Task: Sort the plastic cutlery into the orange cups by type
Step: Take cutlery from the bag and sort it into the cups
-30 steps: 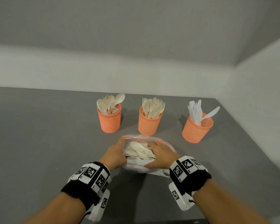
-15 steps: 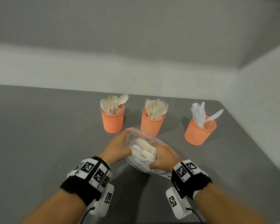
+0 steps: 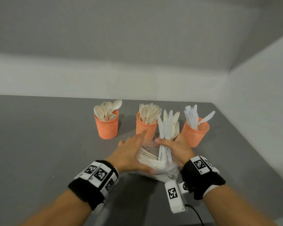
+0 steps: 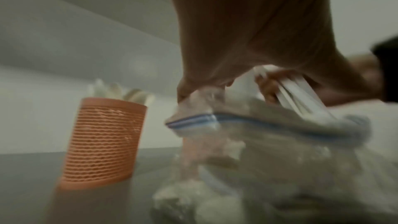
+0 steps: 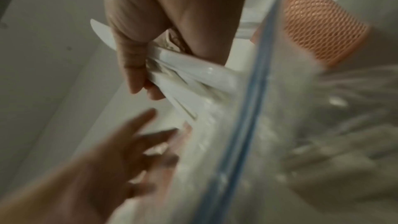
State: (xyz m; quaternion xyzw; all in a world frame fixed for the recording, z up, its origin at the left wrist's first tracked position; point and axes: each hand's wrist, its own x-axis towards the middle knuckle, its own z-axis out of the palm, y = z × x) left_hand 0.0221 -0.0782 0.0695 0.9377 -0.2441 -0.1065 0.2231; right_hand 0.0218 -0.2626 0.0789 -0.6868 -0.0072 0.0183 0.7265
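Three orange mesh cups stand in a row: spoons [image 3: 106, 126], forks [image 3: 145, 128], white knives [image 3: 194, 134]. In front of them lies a clear zip bag [image 3: 155, 163] with more cutlery inside. My right hand [image 3: 170, 143] grips a thick bundle of white cutlery [image 3: 167, 124], mostly knives, standing upright out of the bag between the fork cup and the knife cup. The right wrist view shows the fingers curled round this bundle [image 5: 193, 81]. My left hand [image 3: 131, 150] lies against the bag's left side with its fingers straight and spread, blurred by motion.
The grey table [image 3: 39, 144] ends at a wall behind the cups and another wall on the right, close to the knife cup. In the left wrist view one orange cup [image 4: 103, 142] stands left of the bag's blue zip edge [image 4: 247, 120].
My right hand has pulled a bundle of cutlery up out of the bag. My left hand has let go of the bag's rim and spread its fingers.
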